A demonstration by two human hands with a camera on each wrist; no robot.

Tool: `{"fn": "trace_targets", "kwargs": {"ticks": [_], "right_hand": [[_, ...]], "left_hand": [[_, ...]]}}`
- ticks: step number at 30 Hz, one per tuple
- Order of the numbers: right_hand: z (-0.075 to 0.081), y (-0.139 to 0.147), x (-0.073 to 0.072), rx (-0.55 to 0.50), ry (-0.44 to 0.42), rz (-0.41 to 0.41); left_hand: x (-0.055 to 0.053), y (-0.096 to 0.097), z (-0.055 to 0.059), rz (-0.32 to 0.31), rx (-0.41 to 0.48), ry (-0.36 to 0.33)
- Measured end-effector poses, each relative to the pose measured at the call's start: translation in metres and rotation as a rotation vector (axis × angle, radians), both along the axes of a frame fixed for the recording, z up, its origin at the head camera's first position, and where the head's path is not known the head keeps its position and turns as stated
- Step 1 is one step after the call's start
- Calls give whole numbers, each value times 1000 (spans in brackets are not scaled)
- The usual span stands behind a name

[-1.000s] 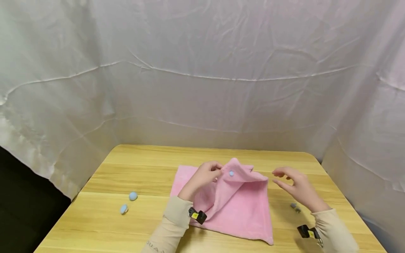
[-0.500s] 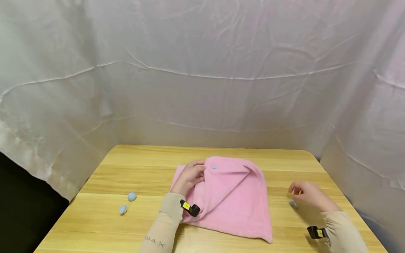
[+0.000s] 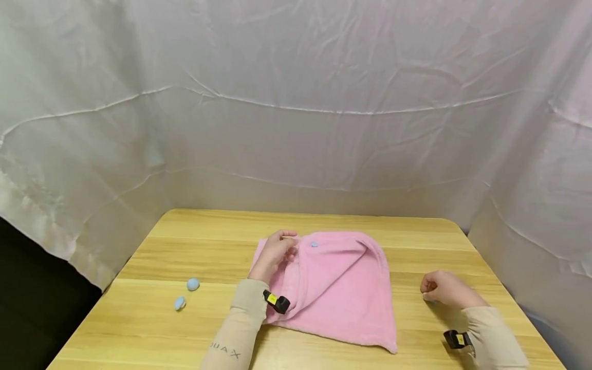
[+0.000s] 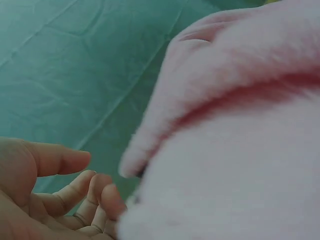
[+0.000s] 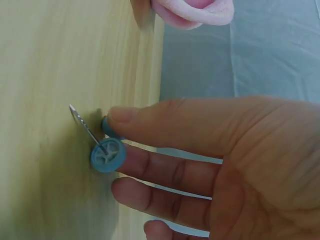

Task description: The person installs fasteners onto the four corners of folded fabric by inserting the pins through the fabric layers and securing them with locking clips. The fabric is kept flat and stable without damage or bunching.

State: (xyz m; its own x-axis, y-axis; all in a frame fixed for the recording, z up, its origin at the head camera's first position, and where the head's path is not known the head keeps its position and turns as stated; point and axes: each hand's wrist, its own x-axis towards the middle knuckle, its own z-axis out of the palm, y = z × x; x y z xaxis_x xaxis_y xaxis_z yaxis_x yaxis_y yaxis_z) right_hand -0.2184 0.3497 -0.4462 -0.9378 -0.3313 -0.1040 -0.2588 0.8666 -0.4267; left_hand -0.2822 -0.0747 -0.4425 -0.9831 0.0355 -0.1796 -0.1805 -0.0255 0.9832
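A pink plush cloth [image 3: 347, 308] lies loosely folded on the table, with a small blue round fastener [image 3: 314, 244] on its raised far-left fold. My left hand [image 3: 276, 252] is at the cloth's left side, fingers relaxed and loosely bent. In the left wrist view, thumb and fingertips stand apart with nothing between them, right at the cloth's edge. Low over the table on the right, my right hand [image 3: 446, 289] pinches at small blue fasteners. In the right wrist view, one blue disc fastener [image 5: 108, 156] has a thin metal pin; a second blue piece [image 5: 106, 126] is partly hidden behind the thumb.
Two blue mushroom-shaped caps, a far one [image 3: 192, 284] and a nearer one [image 3: 180, 303], lie at the left of the wooden table [image 3: 208, 226]. Pale curtains [image 3: 296, 149] hang around its back and sides.
My right hand has moved right and down from beside the cloth to the blue fasteners, its fingers closing. My left hand has let go of the raised fold, which has settled flatter leftward.
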Motion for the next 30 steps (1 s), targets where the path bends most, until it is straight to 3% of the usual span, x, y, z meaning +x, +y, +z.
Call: {"fn": "trace_targets", "kwargs": {"ticks": [4, 7, 11, 16, 22, 26, 30], "right_hand": [[-2, -1, 0, 1, 5, -6], [-1, -1, 1, -1, 9, -7], [1, -3, 1, -7, 7, -9], [1, -3, 2, 0, 44, 13], [5, -6, 3, -33, 76, 21], [7, -10, 3, -30, 92, -10], [10, -13, 3, -20, 117, -9]], "left_hand": [[5, -2, 17, 6, -107, 77], [11, 1, 33, -42, -177, 179], [26, 11, 52, -183, -280, 296], [48, 26, 62, -381, -403, 408], [68, 49, 63, -585, -567, 497], [76, 67, 53, -722, -696, 526], [84, 85, 38, -821, -815, 538]]}}
